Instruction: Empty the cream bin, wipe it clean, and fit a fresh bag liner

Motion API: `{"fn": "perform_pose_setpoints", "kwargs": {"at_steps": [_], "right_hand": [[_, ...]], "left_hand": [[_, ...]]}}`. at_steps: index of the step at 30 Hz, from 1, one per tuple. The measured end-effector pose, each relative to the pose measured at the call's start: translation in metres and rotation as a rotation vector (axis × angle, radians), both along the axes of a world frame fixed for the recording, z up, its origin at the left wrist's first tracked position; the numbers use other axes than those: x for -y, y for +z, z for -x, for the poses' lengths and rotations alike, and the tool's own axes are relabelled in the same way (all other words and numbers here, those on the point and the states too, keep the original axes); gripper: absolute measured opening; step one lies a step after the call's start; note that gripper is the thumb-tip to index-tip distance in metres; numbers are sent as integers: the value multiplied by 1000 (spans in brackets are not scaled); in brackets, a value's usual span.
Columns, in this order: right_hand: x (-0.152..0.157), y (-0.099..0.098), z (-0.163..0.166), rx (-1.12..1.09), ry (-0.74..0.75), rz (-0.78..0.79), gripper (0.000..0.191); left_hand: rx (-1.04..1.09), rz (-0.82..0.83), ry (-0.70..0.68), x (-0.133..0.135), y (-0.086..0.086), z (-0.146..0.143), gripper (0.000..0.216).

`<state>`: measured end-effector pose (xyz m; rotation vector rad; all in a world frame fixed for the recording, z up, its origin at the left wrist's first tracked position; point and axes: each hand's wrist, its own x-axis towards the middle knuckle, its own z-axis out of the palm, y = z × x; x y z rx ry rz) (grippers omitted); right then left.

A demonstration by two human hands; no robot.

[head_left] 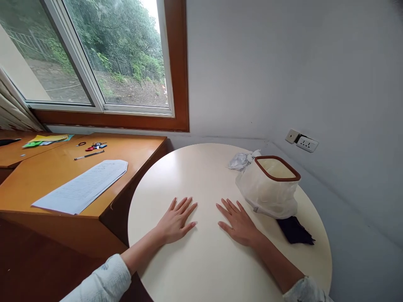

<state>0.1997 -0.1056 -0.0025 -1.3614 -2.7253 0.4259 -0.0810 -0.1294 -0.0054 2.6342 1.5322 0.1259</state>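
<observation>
- Curtain [14, 107], pale, gathered at the far left beside a sliding window [126, 54]; trees and a fence show through the glass.
- Wooden worktop [138, 147] under the window. On it, left to right: coloured papers [47, 139] near the back, printed sheets [83, 184] towards the front, a pen [89, 155], and a small cluster of keys [96, 146] just behind the pen.
- Left hand [176, 221], palm down on the round worktop [201, 268], holding nothing. Fingers straight and spread apart, thumb out to the right. Pale sleeve pushed up the forearm.
- Right hand [238, 224], well apart from the left, also palm down on the round worktop and bare of any object. Fingers spread, thumb pointing left.
- Knotted plastic bag [239, 161], behind the right hand, at the container's back left.
- Brown-rimmed container [267, 188], near the right hand on the worktop's right side, opening upward, thin white film around its walls.
- Dark cloth [294, 230] at the container's lower right; cannot tell how far it runs underneath.
- Wall socket [307, 144], beyond the worktop.
</observation>
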Motion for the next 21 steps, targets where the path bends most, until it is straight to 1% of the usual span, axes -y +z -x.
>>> {"fn": "perform_pose_setpoints", "kwargs": {"at_steps": [8,21], "right_hand": [[1,-1,0,-3,-14,6,61],[4,6,0,-22,-33,9,55]], "left_hand": [[12,-16,-2,1,-1,-1,61],[20,-26,1,-1,-2,0,60]]}}
